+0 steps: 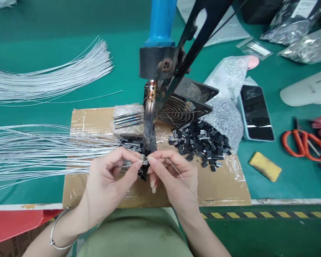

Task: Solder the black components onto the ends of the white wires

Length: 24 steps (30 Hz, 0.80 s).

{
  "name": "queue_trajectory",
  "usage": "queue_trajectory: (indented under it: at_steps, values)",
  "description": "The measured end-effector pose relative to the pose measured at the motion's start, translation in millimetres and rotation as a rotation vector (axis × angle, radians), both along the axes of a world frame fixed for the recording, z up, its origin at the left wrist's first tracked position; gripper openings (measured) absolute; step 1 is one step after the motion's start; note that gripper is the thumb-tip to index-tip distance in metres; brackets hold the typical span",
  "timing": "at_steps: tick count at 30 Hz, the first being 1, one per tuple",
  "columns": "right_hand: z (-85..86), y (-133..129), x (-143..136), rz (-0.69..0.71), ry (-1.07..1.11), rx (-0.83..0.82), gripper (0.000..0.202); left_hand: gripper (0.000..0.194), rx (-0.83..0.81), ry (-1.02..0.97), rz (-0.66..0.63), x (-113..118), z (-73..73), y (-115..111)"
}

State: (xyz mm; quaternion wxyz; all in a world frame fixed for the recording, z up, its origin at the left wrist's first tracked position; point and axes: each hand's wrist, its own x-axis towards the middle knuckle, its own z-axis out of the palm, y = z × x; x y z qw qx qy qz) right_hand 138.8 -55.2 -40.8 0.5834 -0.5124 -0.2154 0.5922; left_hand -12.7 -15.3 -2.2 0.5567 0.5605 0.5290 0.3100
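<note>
Both hands meet just below the tip of a soldering iron [149, 126], which is clamped upright with its blue handle on top. My left hand [115, 178] is closed in a pinch of thumb and forefinger on a small metallic piece [142, 157], its exact kind too small to tell. Close against it, my right hand [173, 175] pinches a thin wire [180, 175], whose tail slants down across the palm. Black parts with white wires lie behind the fingertips, partly hidden. A pile of small black connectors [202, 144] sits right of the iron.
Cardboard [219, 185] lies under the work. Spare iron tips [128, 119] rest on a pad beside a black fan [176, 109]. White wire bundles [77, 75] spread left. A phone [256, 112], yellow sponge [265, 166], and orange-handled scissors [301, 142] are right.
</note>
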Motion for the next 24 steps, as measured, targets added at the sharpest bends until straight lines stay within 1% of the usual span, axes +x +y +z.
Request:
queue_trajectory:
  at_steps: [5, 10, 14, 17, 24]
  values:
    - [0.6, 0.2, 2.1, 0.019, 0.010, -0.015, 0.014, 0.013, 0.002, -0.028, -0.018, -1.4, 0.5, 0.2]
    - [2.3, 1.1, 4.1, 0.048, 0.036, -0.030, 0.015, 0.012, 0.013, -0.003, -0.029, -1.4, -0.8, 1.6]
    - [3.0, 1.5, 4.7, 0.052, 0.026, -0.036, 0.018, 0.014, 0.029, 0.041, -0.039, -1.7, 1.3, 1.2]
    - [3.2, 1.1, 5.1, 0.053, 0.034, -0.032, 0.017, 0.014, 0.021, 0.074, -0.043, -2.1, 2.2, 0.4]
    - [1.0, 0.5, 4.8, 0.046, 0.081, -0.019, 0.010, 0.013, -0.031, -0.011, -0.046, -0.9, 2.8, 2.8]
